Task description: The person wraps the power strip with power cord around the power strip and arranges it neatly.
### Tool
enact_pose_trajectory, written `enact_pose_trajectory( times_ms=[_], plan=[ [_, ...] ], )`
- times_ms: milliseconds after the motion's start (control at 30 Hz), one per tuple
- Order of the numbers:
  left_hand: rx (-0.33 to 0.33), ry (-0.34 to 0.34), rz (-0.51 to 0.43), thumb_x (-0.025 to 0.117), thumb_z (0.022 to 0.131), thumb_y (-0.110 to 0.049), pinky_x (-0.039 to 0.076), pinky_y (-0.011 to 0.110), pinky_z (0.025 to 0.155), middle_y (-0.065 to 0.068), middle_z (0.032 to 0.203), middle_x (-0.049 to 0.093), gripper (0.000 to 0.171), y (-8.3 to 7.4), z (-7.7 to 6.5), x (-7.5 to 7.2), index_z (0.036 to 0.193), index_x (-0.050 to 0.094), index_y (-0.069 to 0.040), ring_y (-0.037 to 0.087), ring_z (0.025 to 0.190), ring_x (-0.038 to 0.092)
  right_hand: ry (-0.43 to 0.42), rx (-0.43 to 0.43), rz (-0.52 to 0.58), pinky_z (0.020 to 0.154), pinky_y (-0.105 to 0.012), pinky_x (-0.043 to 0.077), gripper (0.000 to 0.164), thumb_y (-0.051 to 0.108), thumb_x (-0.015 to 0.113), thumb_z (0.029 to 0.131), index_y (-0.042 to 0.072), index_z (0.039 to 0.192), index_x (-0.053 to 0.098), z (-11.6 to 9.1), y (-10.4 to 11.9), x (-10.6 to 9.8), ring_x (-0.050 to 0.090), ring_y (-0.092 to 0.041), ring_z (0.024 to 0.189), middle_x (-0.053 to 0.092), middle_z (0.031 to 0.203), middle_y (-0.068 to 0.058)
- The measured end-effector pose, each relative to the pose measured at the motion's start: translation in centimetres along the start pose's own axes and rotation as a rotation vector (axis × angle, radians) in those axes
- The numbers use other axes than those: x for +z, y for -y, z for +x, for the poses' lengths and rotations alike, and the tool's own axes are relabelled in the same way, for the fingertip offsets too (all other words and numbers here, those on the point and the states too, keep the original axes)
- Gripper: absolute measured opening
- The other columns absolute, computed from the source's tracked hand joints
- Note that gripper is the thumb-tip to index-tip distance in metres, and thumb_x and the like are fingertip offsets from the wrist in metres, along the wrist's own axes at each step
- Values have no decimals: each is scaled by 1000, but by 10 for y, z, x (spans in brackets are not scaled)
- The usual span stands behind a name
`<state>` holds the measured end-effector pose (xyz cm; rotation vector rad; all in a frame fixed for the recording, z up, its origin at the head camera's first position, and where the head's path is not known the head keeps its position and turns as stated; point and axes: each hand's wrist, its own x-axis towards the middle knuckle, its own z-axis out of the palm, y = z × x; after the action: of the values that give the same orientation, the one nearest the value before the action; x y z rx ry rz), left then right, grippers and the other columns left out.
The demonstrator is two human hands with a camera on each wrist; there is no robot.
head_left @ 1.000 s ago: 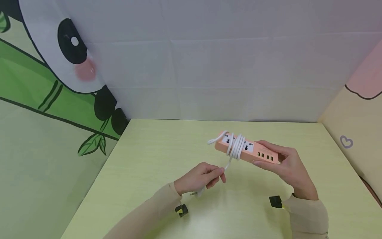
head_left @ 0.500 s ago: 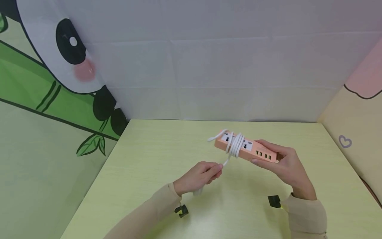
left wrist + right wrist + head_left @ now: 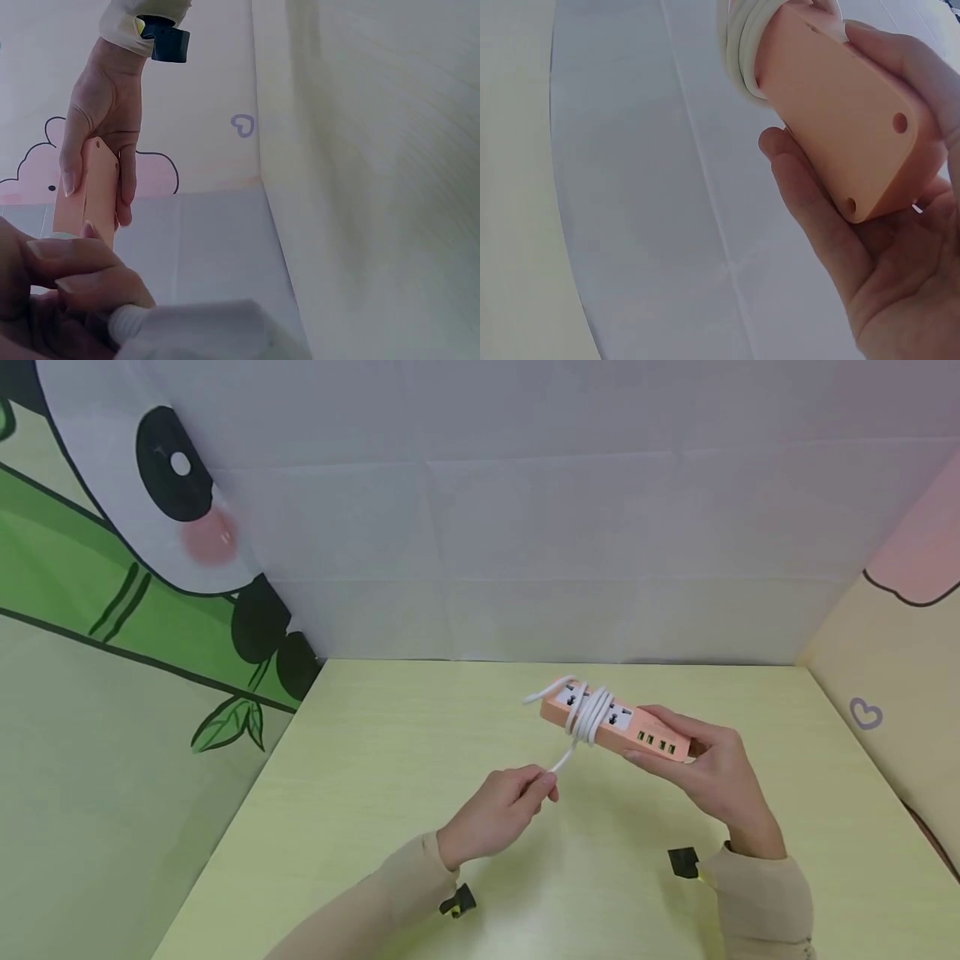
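A pink power strip (image 3: pixel 651 732) with white socket panels and a row of USB ports is held above the table by my right hand (image 3: pixel 716 777), thumb on one side and fingers on the other. White cord (image 3: pixel 590 717) is wound in several turns around its left half, and a short loop sticks out at the far left end. My left hand (image 3: pixel 495 810) pinches the cord's free length, which runs taut down from the windings. In the left wrist view a blurred white plug (image 3: pixel 202 328) hangs beside the curled fingers. The right wrist view shows the strip's plain underside (image 3: pixel 840 112).
Below both hands lies a pale yellow table (image 3: pixel 360 735), its back edge against a white wall sheet (image 3: pixel 525 552). Printed cartoon panels stand at left and right. Black camera mounts (image 3: pixel 684 862) sit at both wrists.
The strip and right hand have risen slightly and shifted a little left. My left hand has turned, and the plug below it is now out of the head view.
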<state>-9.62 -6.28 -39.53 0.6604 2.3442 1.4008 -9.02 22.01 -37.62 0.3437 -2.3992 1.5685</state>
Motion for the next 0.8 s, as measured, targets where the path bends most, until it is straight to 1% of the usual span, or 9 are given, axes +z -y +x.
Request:
enact_pose_trajectory(
  times_ms=[167, 233, 367, 433, 600, 733, 800],
  plan=[
    [10, -46, 55, 46, 110, -31, 28, 20, 46, -5, 62, 40, 28, -2, -5, 1, 97, 67, -18, 7, 47, 32, -5, -4, 7, 57, -22, 50, 55, 7, 86, 81, 14, 132, 68, 0, 1, 1, 60, -10, 74, 71, 107, 15],
    [8, -60, 61, 47, 109, -30, 31, 20, 45, -5, 62, 43, 27, -2, -6, 2, 97, 67, -17, 7, 47, 37, -8, -2, 12, 57, -21, 50, 55, 7, 86, 81, 14, 132, 68, 0, 1, 1, 60, -10, 74, 71, 107, 15],
    [6, -77, 58, 49, 109, -28, 41, 22, 46, -4, 62, 51, 25, -3, -8, 0, 97, 67, -16, 8, 50, 50, -11, 2, 26, 57, -21, 50, 55, 6, 86, 80, 13, 133, 68, -1, 1, 1, 60, -9, 74, 72, 107, 15],
    [16, -86, 70, 49, 109, -27, 42, 22, 48, -4, 63, 54, 24, -5, -10, 0, 96, 67, -17, 8, 52, 53, -10, 7, 28, 57, -21, 51, 56, 6, 85, 81, 12, 133, 68, -1, 2, 1, 60, -9, 74, 71, 107, 16],
    [34, -118, 123, 51, 108, -24, 36, 20, 47, -6, 61, 56, 22, -7, -14, 1, 95, 67, -17, 7, 50, 48, -32, 10, -3, 57, -21, 50, 55, 9, 86, 81, 14, 133, 68, -1, 2, 0, 60, -9, 74, 70, 107, 17],
    [54, -105, 169, 50, 108, -23, 36, 19, 47, -8, 60, 53, 22, -9, -18, 6, 94, 65, -15, 3, 49, 46, -60, 3, -24, 56, -21, 50, 55, 10, 86, 81, 15, 132, 68, -1, 2, 0, 61, -10, 74, 70, 108, 18],
    [73, -104, 216, 50, 108, -22, 37, 18, 48, -9, 60, 52, 22, -10, -20, 8, 94, 65, -14, 1, 49, 45, -62, 5, -28, 56, -21, 50, 54, 11, 87, 81, 16, 132, 69, -1, 2, 1, 61, -10, 74, 70, 108, 18]
  ],
)
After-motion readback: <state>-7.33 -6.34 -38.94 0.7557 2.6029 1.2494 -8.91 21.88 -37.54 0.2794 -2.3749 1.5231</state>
